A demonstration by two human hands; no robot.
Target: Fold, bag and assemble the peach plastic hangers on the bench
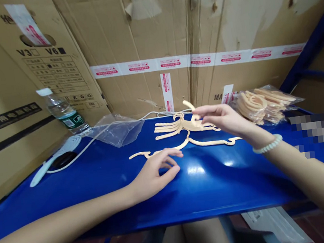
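My right hand (219,118) pinches a beige hanger piece (189,105) above the blue table, its curved end sticking up past the fingertips. Behind and below it lie several beige hanger pieces (167,128), with hook ends near the middle. Nearer to me, an unfolded beige hanger (208,142) lies flat, its arms stretched left and right. My left hand (159,173) hovers just in front of this hanger's left arm, fingers apart and holding nothing. Part of that arm is hidden behind the left fingers.
Plastic-wrapped hangers (260,103) lie at the right back. At the left stand a water bottle (65,113), a pale blue brush (56,160) and a dark oval object (64,160). A clear plastic bag (120,130) and white cable cross the blue table (99,188). Cardboard walls the back.
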